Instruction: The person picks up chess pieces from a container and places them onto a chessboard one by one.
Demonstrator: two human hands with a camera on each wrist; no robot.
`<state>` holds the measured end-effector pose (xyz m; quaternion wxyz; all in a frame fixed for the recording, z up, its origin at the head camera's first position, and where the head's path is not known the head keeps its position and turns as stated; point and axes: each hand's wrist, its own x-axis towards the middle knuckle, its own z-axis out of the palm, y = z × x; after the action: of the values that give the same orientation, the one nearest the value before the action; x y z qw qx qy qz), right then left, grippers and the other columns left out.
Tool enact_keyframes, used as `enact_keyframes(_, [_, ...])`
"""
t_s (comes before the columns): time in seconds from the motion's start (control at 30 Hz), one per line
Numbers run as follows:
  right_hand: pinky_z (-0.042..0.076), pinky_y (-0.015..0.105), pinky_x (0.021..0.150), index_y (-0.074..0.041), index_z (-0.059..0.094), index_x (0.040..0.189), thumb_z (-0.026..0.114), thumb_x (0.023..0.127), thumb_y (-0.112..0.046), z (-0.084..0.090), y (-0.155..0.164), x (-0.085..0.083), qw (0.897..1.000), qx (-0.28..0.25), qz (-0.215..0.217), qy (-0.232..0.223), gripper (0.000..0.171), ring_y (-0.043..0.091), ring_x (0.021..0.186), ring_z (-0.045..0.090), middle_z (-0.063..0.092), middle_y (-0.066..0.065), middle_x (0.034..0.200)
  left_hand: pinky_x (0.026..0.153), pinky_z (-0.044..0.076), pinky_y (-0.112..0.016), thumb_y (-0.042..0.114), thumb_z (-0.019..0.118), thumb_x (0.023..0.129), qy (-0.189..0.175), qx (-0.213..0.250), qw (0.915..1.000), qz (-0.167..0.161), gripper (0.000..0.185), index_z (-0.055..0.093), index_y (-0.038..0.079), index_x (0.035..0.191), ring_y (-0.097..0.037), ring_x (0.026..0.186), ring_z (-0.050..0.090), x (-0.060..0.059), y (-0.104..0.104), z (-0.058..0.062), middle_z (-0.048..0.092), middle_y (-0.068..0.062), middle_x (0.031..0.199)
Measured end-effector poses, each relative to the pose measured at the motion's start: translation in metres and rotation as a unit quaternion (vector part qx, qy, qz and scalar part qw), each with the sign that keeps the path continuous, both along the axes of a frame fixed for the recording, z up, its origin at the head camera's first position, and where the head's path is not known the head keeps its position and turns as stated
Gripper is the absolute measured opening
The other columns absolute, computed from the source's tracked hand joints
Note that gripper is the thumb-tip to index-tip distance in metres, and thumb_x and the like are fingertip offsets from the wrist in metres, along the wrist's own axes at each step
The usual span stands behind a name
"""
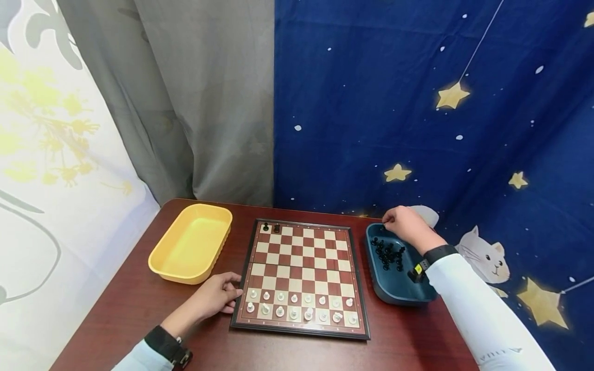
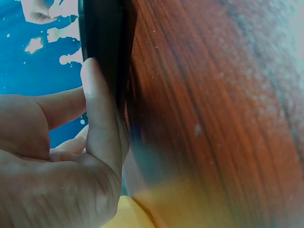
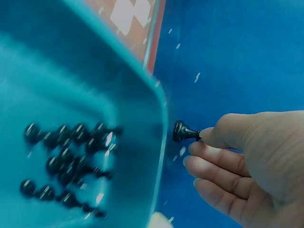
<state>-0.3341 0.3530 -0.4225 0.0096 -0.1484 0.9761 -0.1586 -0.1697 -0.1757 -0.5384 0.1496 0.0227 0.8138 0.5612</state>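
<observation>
Two plastic trays flanked a checkered chessboard (image 1: 300, 278) on a glossy, dark red wooden table (image 1: 125, 304) in the head view: a smooth, rounded yellow tray (image 1: 191, 242) to the left and a deep teal tray (image 1: 394, 293) to the right. White chess pieces (image 1: 297, 305) stood in two rows along the board's near edge, and two dark pieces (image 1: 271, 227) stood at its far left corner. A heap of small black pieces (image 1: 389, 254) lay in the teal tray. The left hand (image 1: 214, 297) rested on the table with its fingers loosely curled against the board's black frame. The right hand (image 1: 405, 222) hovered at the teal tray's far rim, its fingers drawn together. Behind hung a blue cloth with stars and a grey curtain.

In the left wrist view, a straight finger (image 2: 97, 109) pressed flat against the board's dark edge, beside the streaked reddish wood grain.

In the right wrist view, the right hand's fingertips (image 3: 209, 135) pinched a black chess piece (image 3: 183, 131) by its top, its round, flared base pointing toward the teal tray's rim, just outside it. The glossy black pieces lay clustered on the tray's floor.
</observation>
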Motion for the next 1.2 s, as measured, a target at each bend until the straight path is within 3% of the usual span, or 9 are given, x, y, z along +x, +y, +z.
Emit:
enact_keyframes(0.27, [0.060, 0.045, 0.076, -0.003, 0.084, 0.112, 0.072, 0.104, -0.006, 0.013, -0.065, -0.010, 0.999, 0.002, 0.041, 0.014, 0.014, 0.023, 0.085, 0.070, 0.080, 0.012, 0.106, 0.061, 0.068, -0.039, -0.001, 0.071, 0.105, -0.003, 0.003, 1.0000, 0.003, 0.034, 0.062, -0.010, 0.137, -0.019, 0.068, 0.066, 0.002, 0.000, 0.001, 0.065, -0.009, 0.084])
enact_keyframes(0.47, [0.064, 0.044, 0.085, -0.006, 0.085, 0.112, 0.074, 0.104, -0.007, 0.013, -0.129, -0.019, 0.995, 0.007, 0.098, 0.015, 0.013, 0.023, 0.094, 0.074, 0.080, 0.010, 0.110, 0.060, 0.068, -0.039, -0.001, 0.072, 0.104, 0.003, 0.009, 1.0000, -0.001, 0.034, 0.062, -0.011, 0.136, -0.019, 0.068, 0.066, 0.001, -0.001, -0.004, 0.065, -0.009, 0.083])
enact_keyframes(0.67, [0.063, 0.041, 0.083, -0.008, 0.084, 0.118, 0.072, 0.107, -0.008, 0.010, -0.180, -0.028, 0.992, -0.002, 0.122, -0.004, 0.016, 0.021, 0.093, 0.074, 0.080, 0.009, 0.115, 0.060, 0.068, -0.039, -0.001, 0.072, 0.104, 0.010, 0.010, 0.9999, 0.001, 0.034, 0.063, -0.010, 0.136, -0.019, 0.068, 0.066, 0.000, -0.001, -0.007, 0.065, -0.008, 0.083])
enact_keyframes(1.0, [0.062, 0.036, 0.085, -0.010, 0.085, 0.116, 0.073, 0.106, -0.008, 0.001, -0.235, -0.040, 0.989, -0.013, 0.150, -0.006, 0.015, 0.021, 0.099, 0.073, 0.078, 0.010, 0.124, 0.061, 0.067, -0.039, 0.000, 0.071, 0.105, 0.007, 0.009, 0.9999, 0.002, 0.035, 0.062, -0.010, 0.137, -0.019, 0.069, 0.065, 0.000, 0.000, -0.004, 0.065, -0.008, 0.083])
enact_keyframes(1.2, [0.062, 0.035, 0.084, -0.008, 0.084, 0.116, 0.075, 0.106, -0.008, -0.021, -0.249, -0.042, 0.987, -0.011, 0.158, -0.015, 0.014, 0.020, 0.097, 0.072, 0.079, 0.009, 0.120, 0.060, 0.067, -0.039, 0.000, 0.072, 0.105, 0.002, 0.010, 0.9999, 0.002, 0.035, 0.063, -0.010, 0.137, -0.020, 0.069, 0.065, 0.000, 0.001, -0.003, 0.065, -0.009, 0.084])
